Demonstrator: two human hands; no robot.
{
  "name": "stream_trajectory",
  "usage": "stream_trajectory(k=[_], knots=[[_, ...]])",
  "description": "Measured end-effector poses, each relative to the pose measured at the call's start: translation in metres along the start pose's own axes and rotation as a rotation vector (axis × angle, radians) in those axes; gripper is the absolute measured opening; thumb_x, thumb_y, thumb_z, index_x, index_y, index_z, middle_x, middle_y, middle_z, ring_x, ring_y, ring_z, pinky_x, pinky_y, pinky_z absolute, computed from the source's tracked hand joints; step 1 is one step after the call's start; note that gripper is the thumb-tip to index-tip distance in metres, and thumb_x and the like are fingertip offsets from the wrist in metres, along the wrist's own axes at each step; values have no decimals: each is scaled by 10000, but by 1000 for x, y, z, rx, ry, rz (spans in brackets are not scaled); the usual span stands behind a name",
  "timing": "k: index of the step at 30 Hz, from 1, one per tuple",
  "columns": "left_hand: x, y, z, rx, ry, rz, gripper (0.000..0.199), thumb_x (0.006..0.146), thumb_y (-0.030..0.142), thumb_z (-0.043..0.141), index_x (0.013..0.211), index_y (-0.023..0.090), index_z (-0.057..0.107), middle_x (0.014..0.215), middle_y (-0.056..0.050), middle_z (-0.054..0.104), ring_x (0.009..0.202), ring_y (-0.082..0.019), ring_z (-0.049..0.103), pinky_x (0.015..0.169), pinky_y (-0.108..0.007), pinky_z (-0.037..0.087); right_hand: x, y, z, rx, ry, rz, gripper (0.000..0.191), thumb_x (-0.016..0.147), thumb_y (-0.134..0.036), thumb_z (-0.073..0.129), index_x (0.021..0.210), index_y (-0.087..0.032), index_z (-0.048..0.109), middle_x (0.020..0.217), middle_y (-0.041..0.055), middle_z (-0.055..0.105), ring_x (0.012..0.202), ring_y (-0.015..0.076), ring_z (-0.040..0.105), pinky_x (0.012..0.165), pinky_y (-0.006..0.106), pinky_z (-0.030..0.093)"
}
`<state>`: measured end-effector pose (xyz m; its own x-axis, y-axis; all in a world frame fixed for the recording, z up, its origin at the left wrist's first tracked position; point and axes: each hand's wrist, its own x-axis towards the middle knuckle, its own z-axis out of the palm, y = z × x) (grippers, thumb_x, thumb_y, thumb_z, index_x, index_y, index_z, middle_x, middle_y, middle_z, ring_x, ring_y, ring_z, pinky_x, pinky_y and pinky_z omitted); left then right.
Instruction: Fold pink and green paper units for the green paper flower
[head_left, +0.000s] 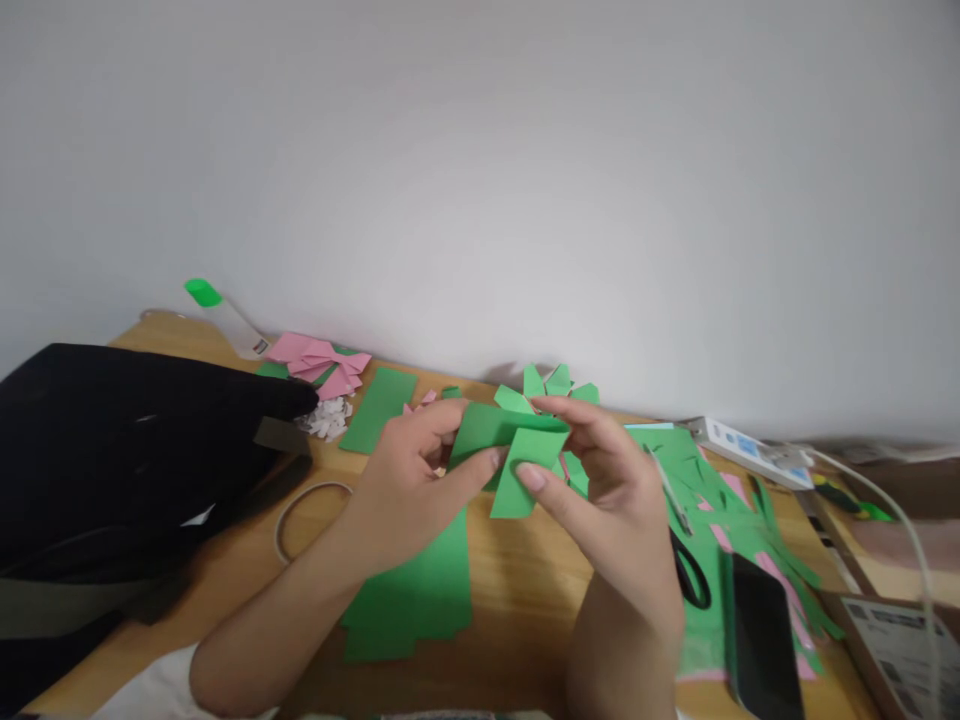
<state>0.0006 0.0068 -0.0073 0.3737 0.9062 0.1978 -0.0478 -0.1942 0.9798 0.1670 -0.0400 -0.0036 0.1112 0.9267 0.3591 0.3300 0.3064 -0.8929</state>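
A folded strip of green paper [536, 455] is held up between both hands above the wooden table. My left hand [420, 480] pinches its left part, thumb in front and fingers behind. On the right end, my right hand [607, 490] grips the front flap with its thumb, the index finger at the upper edge. Behind my hands lies a green folded paper flower [551, 382], partly hidden by them. Below my left forearm rests a stack of green paper sheets [420, 590].
Pink folded paper [322, 360], white scraps [327, 418] and a green-capped bottle [225, 315] lie left. A black bag [135, 460] covers the left side. Right are a phone [763, 635], scissors [690, 570], paper offcuts and a power strip [750, 455].
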Motion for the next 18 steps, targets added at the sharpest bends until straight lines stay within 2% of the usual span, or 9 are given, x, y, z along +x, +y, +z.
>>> stream_trajectory(k=[5,9,13,18], knots=[[-4,-1,-2,-63,-42,36,53,836,229,650,855,202,690,704,3,672,648,-140,644,554,-223,521,-3,3,-3,53,-23,22,66,837,-254,707,875,-241,654,779,-7,603,751,154,572,703,310,480],[-6,1,-2,-5,-34,104,40,840,239,669,851,224,704,721,4,687,630,-135,626,503,-215,483,-2,0,-3,78,-49,20,131,836,-242,701,743,-224,611,739,-12,576,736,151,557,678,303,460],[-6,8,0,97,16,153,45,824,220,703,783,226,721,677,29,691,595,-117,599,489,-209,451,-2,-5,-1,90,-97,0,130,823,-186,694,738,-231,605,711,-25,571,711,147,551,665,302,456],[-6,14,0,121,55,222,134,808,166,722,683,205,692,627,44,672,626,-114,610,622,-233,492,-3,-8,-1,82,-109,-38,122,825,-174,695,758,-235,614,701,-27,571,683,140,538,641,301,446]])
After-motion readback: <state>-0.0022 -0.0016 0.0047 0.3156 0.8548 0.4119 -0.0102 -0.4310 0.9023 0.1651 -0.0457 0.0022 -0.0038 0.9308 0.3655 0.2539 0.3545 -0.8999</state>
